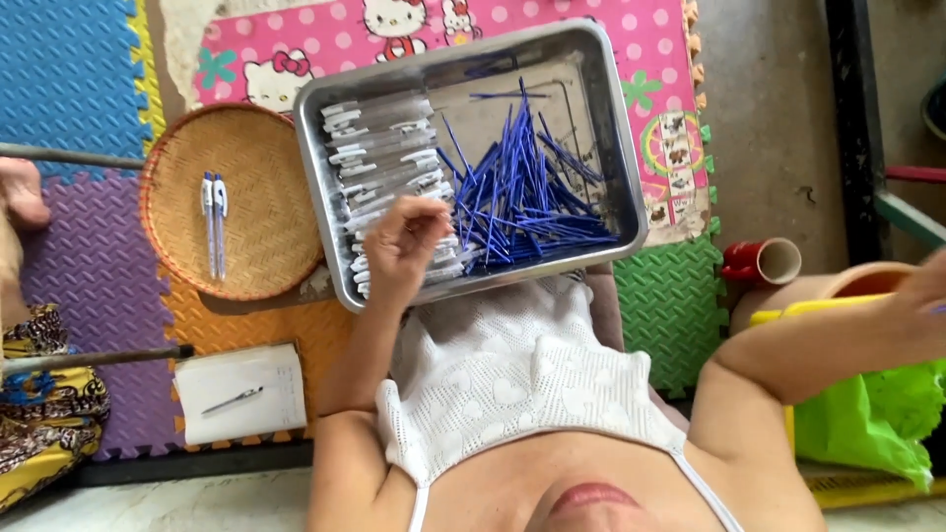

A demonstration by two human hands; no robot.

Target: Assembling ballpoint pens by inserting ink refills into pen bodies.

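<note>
The floor is covered by foam mats point(89, 266) in several colours; one steel tray point(621, 128) is set on them just ahead of the lap, and one round woven basket point(256, 158) lies touching its left side. One green bag point(872, 419) is seen at the right, one notepad point(241, 379) with one pen point(234, 400) on it below the basket, and one red cup point(759, 261) on its side, right of the tray.

Inside the tray, clear barrels point(379, 148) are stacked along the left half and blue refills point(522, 192) are heaped on the right; both are too many to be counted. Two pens point(214, 222) are laid side by side in the basket.

The left hand point(399, 246) is held over the lower end of the barrel stack, fingertips point(426, 212) drawn together at the barrels; whether one is clamped cannot be told. The right hand point(931, 281) is stretched to the frame's edge above the bag; its fingers are cut off, so their state cannot be told.

The step in hand is judged to be the picking of a barrel; a clean lift would call for one barrel to be parted from its neighbours.
</note>
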